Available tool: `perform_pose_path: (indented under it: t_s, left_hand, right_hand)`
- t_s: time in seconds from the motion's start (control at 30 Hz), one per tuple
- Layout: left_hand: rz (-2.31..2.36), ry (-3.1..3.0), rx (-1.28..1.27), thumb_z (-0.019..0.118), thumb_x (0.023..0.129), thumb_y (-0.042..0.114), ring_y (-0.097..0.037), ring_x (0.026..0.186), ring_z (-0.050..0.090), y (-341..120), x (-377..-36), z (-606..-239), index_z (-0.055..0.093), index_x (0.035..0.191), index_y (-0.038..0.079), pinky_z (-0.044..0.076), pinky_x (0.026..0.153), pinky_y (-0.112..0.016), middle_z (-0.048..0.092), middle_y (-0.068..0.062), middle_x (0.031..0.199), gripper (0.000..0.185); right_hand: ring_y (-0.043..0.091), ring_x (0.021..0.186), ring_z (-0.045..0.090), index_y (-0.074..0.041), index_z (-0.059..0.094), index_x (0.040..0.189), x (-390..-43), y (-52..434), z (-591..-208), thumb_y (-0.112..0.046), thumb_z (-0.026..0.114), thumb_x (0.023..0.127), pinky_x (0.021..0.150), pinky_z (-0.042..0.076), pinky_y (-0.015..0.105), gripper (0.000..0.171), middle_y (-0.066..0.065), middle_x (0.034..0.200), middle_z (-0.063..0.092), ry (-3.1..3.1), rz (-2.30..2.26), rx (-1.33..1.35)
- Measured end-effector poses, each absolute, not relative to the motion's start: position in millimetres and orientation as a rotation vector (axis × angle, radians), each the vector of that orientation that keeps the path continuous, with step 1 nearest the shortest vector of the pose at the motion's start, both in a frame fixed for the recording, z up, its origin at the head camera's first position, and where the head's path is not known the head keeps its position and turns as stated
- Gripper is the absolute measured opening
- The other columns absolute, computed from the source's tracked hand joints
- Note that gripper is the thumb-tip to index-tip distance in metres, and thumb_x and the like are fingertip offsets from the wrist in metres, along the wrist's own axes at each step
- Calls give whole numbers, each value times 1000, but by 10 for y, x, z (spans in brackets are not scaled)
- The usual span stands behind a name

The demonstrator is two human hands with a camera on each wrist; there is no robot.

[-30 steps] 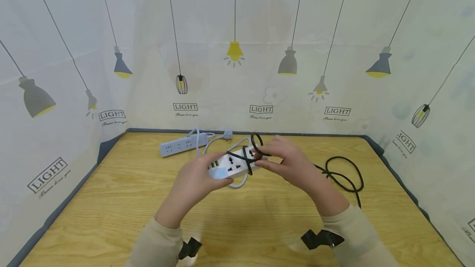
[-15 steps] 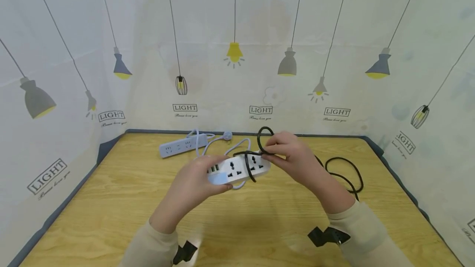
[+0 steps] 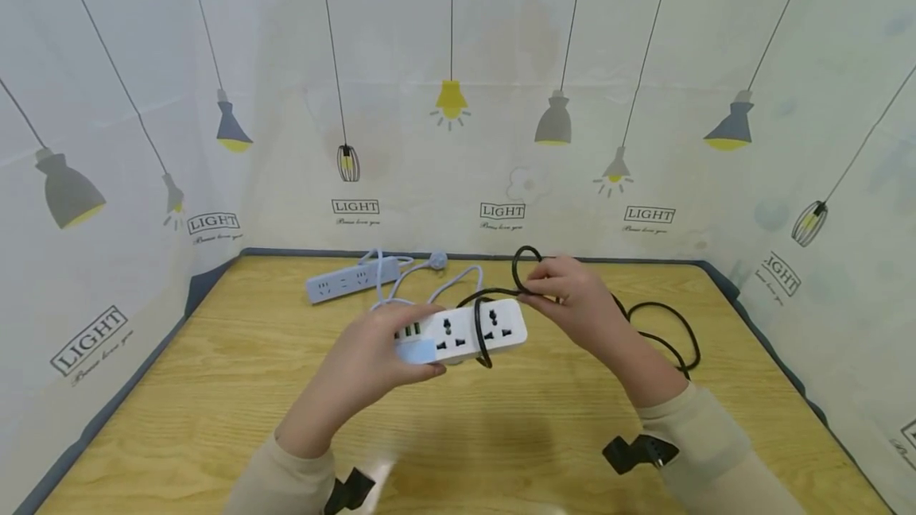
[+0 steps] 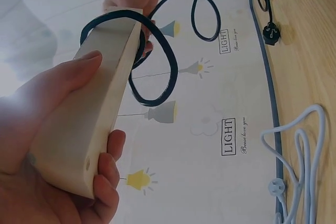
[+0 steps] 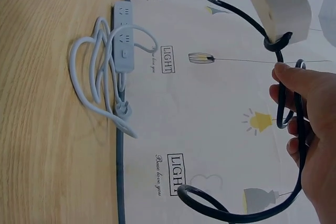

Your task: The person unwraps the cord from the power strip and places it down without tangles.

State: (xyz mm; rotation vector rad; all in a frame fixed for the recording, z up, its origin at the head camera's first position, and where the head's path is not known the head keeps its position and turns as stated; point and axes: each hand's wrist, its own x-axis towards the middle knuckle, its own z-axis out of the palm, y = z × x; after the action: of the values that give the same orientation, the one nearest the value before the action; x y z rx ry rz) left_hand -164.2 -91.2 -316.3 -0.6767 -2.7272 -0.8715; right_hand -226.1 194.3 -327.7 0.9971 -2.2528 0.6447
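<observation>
A white power strip with universal sockets and USB ports is held above the wooden table by my left hand, which grips its left end. A black cable loops around the strip's right part. My right hand pinches a loop of that black cable just behind the strip's right end. The cable trails right onto the table.
A second, grey-blue power strip with a coiled white cord lies at the table's back. A black plug lies on the wood. Patterned curtain walls enclose the table on three sides.
The right hand has moved up and to the right, drawing the black loop away from the strip. The strip has turned more level, and fewer cable turns cross its face.
</observation>
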Motion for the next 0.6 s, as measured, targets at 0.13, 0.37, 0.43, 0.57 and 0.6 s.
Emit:
perform_pose_path:
  t_s: [0.13, 0.37, 0.43, 0.57, 0.6]
  left_hand:
    - [-885, -2720, -664, 90, 67, 28, -16, 92, 59, -926, -1641, -3147, 66, 126, 17, 48, 73, -33, 66, -1, 117, 65]
    - [-914, -2682, -619, 89, 69, 29, -16, 86, 57, -969, -1671, -3119, 66, 126, 18, 47, 68, -33, 68, -3, 112, 63]
    - [-921, -2680, -603, 88, 70, 29, -16, 84, 57, -979, -1688, -3115, 66, 126, 18, 47, 67, -32, 68, -3, 112, 62]
    - [-954, -2702, -543, 88, 71, 29, -15, 80, 57, -999, -1722, -3125, 65, 127, 20, 47, 65, -32, 68, -4, 112, 62]
    - [-963, -2708, -528, 88, 71, 29, -15, 79, 56, -1003, -1731, -3129, 65, 128, 20, 47, 64, -32, 68, -5, 111, 62]
  right_hand:
    - [15, 75, 53, -7, 78, 88, -2263, 1984, -3341, -5, 81, 78, 62, 45, 32, 10, -1, 85, 64, -2320, 615, 974]
    - [15, 75, 53, -7, 79, 87, -2247, 2035, -3435, -5, 82, 76, 64, 45, 32, 11, -2, 83, 64, -2359, 600, 990]
    - [14, 75, 52, -8, 79, 87, -2228, 2047, -3452, -6, 83, 76, 63, 44, 31, 12, -2, 83, 63, -2356, 598, 998]
    - [12, 74, 50, -8, 79, 88, -2180, 2078, -3488, -5, 82, 76, 61, 43, 29, 13, -5, 83, 63, -2345, 592, 1032]
    - [11, 74, 49, -8, 79, 89, -2167, 2087, -3500, -4, 82, 76, 61, 42, 28, 14, -5, 83, 63, -2341, 589, 1041]
